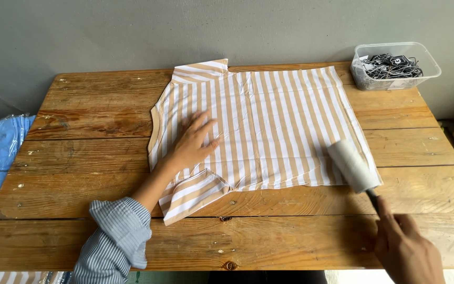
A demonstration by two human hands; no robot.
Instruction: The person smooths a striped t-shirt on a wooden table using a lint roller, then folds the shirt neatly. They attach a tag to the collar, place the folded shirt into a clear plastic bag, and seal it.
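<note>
A plank worktop (80,158) against a grey wall carries a striped shirt (269,121) laid flat; the left hand (193,144) presses it, fingers spread, while the right hand (405,247), seemingly closed round the handle, holds a lint roller (353,165) on the shirt's right edge

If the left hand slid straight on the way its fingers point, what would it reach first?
The left hand lies flat on the striped shirt, fingers aimed up and right. It would probably cross more shirt, then bare table near the plastic box.
</note>
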